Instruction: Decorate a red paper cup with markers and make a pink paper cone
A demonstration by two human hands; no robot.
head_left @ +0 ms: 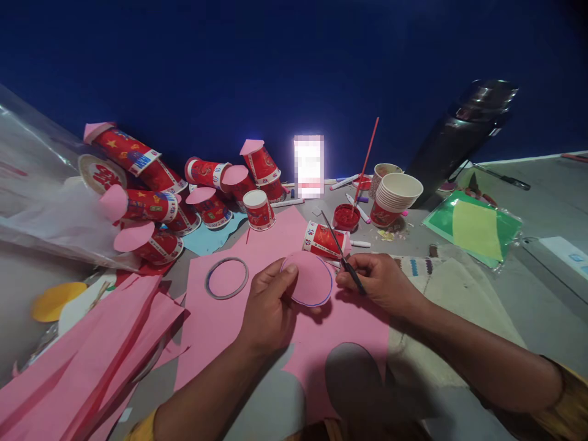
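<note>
Between thumb and fingers, my left hand (273,300) holds a pink paper circle (312,278) with a blue drawn line along its edge. My right hand (374,282) grips a pair of scissors (340,245) with dark handles, the blades pointing up and left just right of the circle. Below both hands lies a large pink paper sheet (220,331) with round holes cut from its near edge. A grey ring (226,278) rests on that sheet, left of my left hand. Behind the scissors a red paper cup (321,240) lies on its side.
Red paper cups with pink tops (151,205) cluster at the left back. A red paint pot (346,217) with a thin stick, stacked cups (397,196) and a dark flask (463,141) stand at the back right. A cloth (454,318) lies under my right forearm; folded pink paper (92,355) lies left.
</note>
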